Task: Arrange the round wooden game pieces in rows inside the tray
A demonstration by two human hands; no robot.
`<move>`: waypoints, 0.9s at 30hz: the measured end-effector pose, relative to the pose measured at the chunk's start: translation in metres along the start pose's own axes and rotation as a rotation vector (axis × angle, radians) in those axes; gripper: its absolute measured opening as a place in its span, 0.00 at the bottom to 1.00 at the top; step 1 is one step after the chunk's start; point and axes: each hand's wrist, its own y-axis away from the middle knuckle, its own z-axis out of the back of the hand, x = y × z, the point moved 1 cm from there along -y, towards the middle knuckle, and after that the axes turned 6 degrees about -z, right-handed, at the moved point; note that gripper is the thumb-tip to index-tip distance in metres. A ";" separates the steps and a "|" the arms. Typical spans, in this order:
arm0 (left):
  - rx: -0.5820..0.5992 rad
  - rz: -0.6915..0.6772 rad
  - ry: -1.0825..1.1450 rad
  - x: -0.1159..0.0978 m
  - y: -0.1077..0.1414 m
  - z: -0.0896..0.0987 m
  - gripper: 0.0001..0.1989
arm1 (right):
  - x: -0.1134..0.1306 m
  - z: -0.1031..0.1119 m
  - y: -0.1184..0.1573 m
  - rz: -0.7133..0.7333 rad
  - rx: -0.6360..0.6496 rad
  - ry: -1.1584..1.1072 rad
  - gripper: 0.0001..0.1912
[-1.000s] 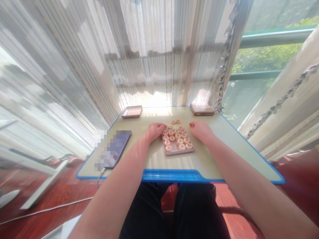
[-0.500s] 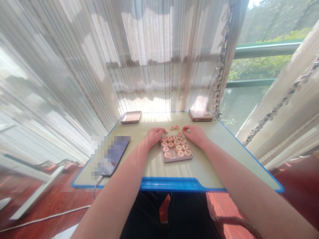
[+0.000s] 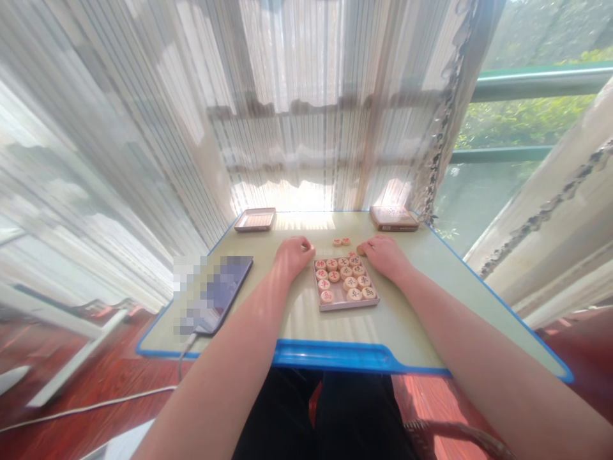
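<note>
A shallow open box (image 3: 348, 307) holds several round Chinese chess pieces, with red characters mostly on the left and dark ones mostly on the right. Just beyond its far left corner, my left hand (image 3: 293, 257) has its fingers closed on a chess piece (image 3: 313, 248), mostly hidden by the fingertips. Off the far right corner, my right hand (image 3: 384, 254) pinches another chess piece (image 3: 361, 250), its face hard to read. Between the hands lie two loose red-marked pieces (image 3: 341, 242) side by side. One more red-marked piece (image 3: 352, 254) shows at the box's far edge.
A shallow tray-like lid (image 3: 255, 220) lies at the table's far left, and a brown closed box (image 3: 394, 218) at the far right. A tablet-like device (image 3: 225, 294) with a cable rests on the left. Blue trim (image 3: 330, 353) edges the table before sheer curtains (image 3: 306, 96).
The view has shifted slightly, moving the table things rightward. My left hand has drawn a little left, away from the box, with its piece. My right hand stays by the far right corner.
</note>
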 end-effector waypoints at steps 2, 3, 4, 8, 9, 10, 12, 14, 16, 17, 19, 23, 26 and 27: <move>0.003 -0.017 0.037 -0.001 0.001 0.000 0.13 | -0.001 -0.001 -0.001 -0.039 0.000 -0.012 0.21; 0.009 -0.023 0.062 -0.001 0.001 -0.001 0.14 | -0.002 -0.002 -0.001 -0.066 0.000 -0.022 0.20; 0.017 -0.028 0.085 -0.001 0.001 -0.001 0.14 | -0.003 -0.004 -0.002 -0.090 0.001 -0.033 0.19; 0.021 -0.040 0.089 -0.001 0.000 -0.003 0.15 | -0.003 -0.004 -0.002 -0.116 -0.006 -0.123 0.17; 0.018 -0.037 0.082 0.000 0.000 -0.003 0.15 | -0.003 -0.003 -0.001 -0.109 -0.004 -0.155 0.16; 0.015 -0.031 0.076 0.000 -0.001 -0.004 0.15 | -0.002 -0.002 0.000 -0.098 0.005 -0.179 0.16; 0.016 -0.027 0.069 0.000 -0.001 -0.004 0.15 | 0.000 0.001 0.003 -0.061 0.046 -0.192 0.16; 0.020 -0.023 0.067 0.000 -0.001 -0.004 0.16 | 0.003 0.005 0.006 -0.037 0.088 -0.168 0.16; 0.025 -0.011 0.066 0.001 -0.002 -0.004 0.16 | 0.004 0.008 0.008 -0.036 0.114 -0.138 0.16; 0.029 -0.007 0.066 0.001 -0.002 -0.004 0.17 | 0.005 0.009 0.009 -0.040 0.119 -0.127 0.16; 0.033 -0.012 0.066 0.002 -0.002 -0.004 0.18 | 0.004 0.010 0.010 -0.048 0.126 -0.111 0.16; 0.029 -0.030 0.065 0.003 -0.002 -0.006 0.18 | -0.002 0.010 0.010 -0.051 0.155 -0.087 0.14; 0.015 -0.030 0.058 0.005 -0.003 -0.006 0.18 | -0.006 0.012 0.008 -0.098 0.108 -0.096 0.10; 0.008 -0.034 0.055 0.006 -0.003 -0.006 0.18 | -0.006 0.013 0.007 -0.110 0.068 -0.112 0.09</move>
